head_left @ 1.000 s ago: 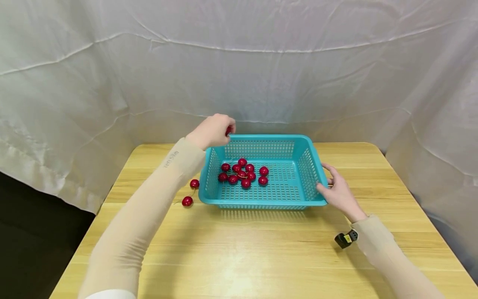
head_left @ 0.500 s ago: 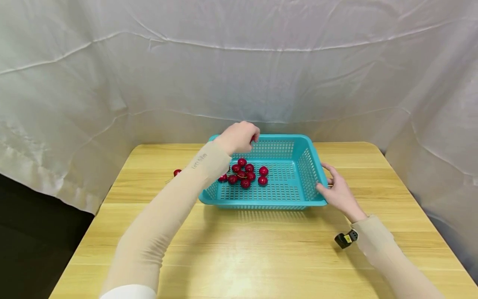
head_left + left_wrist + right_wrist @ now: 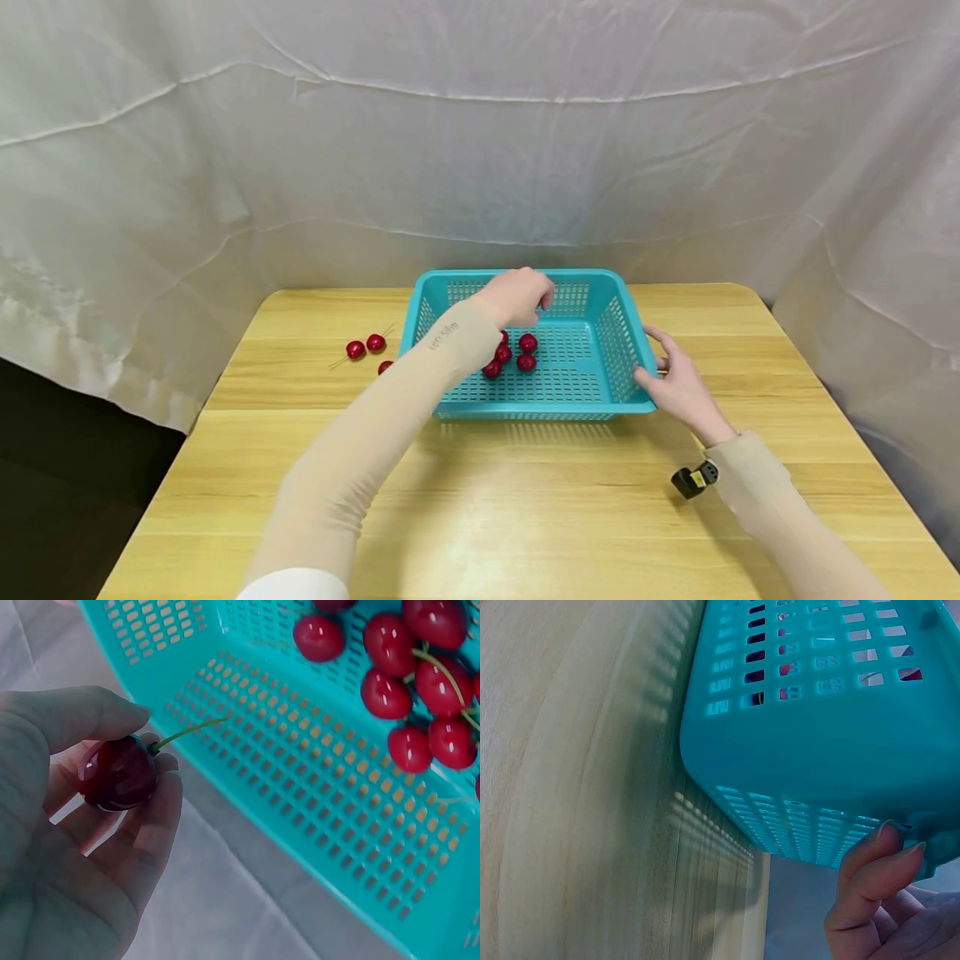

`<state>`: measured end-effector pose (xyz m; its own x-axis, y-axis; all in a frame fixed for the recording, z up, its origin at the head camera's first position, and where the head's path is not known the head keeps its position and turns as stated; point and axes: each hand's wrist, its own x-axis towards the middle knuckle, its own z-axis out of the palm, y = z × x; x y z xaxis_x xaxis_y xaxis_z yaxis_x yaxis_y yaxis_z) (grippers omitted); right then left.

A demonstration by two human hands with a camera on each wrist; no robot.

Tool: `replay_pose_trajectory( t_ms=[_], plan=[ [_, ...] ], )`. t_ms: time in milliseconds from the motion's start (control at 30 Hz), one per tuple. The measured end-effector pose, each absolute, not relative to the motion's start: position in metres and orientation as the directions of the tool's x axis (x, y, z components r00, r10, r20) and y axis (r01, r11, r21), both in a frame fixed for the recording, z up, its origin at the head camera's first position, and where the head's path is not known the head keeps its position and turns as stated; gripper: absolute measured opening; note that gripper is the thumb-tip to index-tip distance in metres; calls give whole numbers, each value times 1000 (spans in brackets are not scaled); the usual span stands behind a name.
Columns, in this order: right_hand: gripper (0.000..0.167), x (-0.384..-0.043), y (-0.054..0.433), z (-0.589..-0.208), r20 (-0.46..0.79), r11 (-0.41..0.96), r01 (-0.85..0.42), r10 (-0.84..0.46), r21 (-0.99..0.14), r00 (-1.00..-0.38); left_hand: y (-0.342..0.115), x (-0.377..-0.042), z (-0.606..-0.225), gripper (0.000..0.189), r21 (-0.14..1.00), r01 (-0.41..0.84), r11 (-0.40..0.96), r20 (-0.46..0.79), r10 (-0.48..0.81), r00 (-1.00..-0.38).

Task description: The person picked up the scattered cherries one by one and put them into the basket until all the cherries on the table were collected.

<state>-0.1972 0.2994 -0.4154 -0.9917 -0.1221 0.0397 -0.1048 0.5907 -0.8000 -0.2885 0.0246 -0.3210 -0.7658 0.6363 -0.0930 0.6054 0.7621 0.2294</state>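
Note:
Between the thumb and fingers of my left hand (image 3: 517, 297) is a dark red cherry (image 3: 118, 774), its thin green stem pointing away from the palm. That hand is over the middle of a turquoise plastic basket (image 3: 525, 408) with slotted walls. Several cherries (image 3: 527, 343) lie on the basket floor, some hidden by the left forearm in the head view but plain in the left wrist view. My right hand (image 3: 681, 382) grips the rim at the basket's right end, thumb on the near side; its curled fingers (image 3: 889, 877) show under the rim in the right wrist view.
Left of the basket, a pair of cherries (image 3: 365, 347) with stems lies on the wooden table (image 3: 570, 508). Another cherry (image 3: 386, 367) peeks out beside the left sleeve. A black device (image 3: 694, 480) sits at the right wrist. A pale curtain (image 3: 525, 167) hangs behind the table.
My left hand has moved right and a little lower with its cherry, from the basket's left end to above its middle. The right hand has stayed at the rim.

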Motion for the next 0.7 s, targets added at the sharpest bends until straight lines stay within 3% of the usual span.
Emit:
replay_pose_trajectory(
  t_ms=[333, 700],
  plan=[
    [73, -197, 299, -417, 38, 600, -101, -116, -793, -992, 47, -282, -345, 31, 208, 639, 741, -143, 669, -729],
    [74, -197, 298, -417, 38, 599, -99, -113, -795, -993, 61, -278, -366, 19, 188, 672, 717, -183, 697, -693]
  ],
)
